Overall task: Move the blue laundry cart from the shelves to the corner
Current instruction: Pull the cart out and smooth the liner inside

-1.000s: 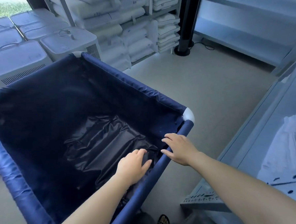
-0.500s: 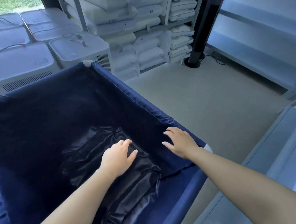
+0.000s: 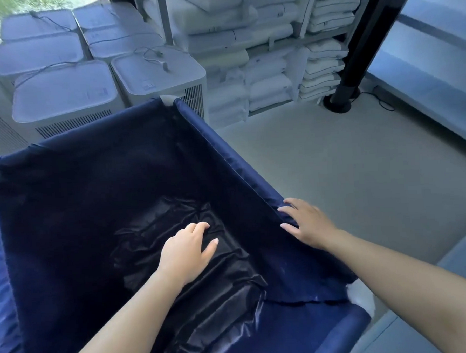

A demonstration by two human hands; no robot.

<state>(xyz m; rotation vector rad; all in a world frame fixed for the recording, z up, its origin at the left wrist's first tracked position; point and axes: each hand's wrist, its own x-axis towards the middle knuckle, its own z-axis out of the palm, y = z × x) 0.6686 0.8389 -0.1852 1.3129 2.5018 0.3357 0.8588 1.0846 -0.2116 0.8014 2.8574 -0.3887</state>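
Fingers of our right hand [image 3: 310,225] lie spread on the side rim of the blue laundry cart [image 3: 104,169], likely to steer it. Our left hand [image 3: 188,254] hangs loosely curled over its liner [image 3: 211,299], gripping nothing. The cart stands by white machines [image 3: 60,91], near the shelves [image 3: 260,53].

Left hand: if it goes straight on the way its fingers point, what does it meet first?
Probably the cart's right wall. The left hand is over the cart's inside, fingers aimed forward and right. Depth is unclear: if it slants down, the black liner comes first.
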